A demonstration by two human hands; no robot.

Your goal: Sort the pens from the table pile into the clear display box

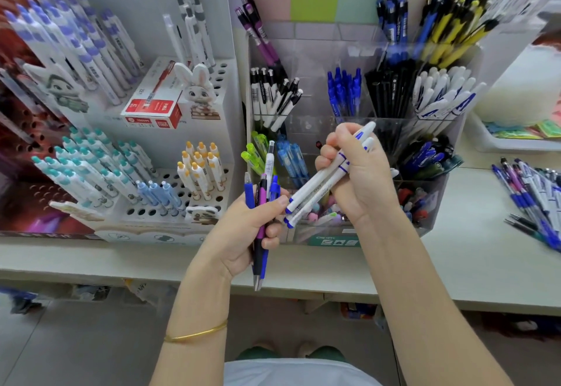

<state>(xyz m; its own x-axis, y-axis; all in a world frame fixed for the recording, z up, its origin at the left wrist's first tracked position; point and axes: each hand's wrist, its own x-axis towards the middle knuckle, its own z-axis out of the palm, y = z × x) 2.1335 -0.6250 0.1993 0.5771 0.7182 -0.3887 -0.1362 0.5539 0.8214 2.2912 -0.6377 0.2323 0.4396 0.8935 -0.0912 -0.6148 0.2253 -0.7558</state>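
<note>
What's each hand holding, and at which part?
Left hand grips a mixed pen bundle around mid-barrel, ends sticking out above and below. Right hand grips white pens by their upper halves, blue tips free.

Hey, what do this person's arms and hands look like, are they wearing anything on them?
No sleeves, gloves or watch are in view. The left hand and its forearm are bare apart from a thin gold bangle round the wrist. The right hand and its forearm wear nothing visible. No rings show on either hand.
</note>
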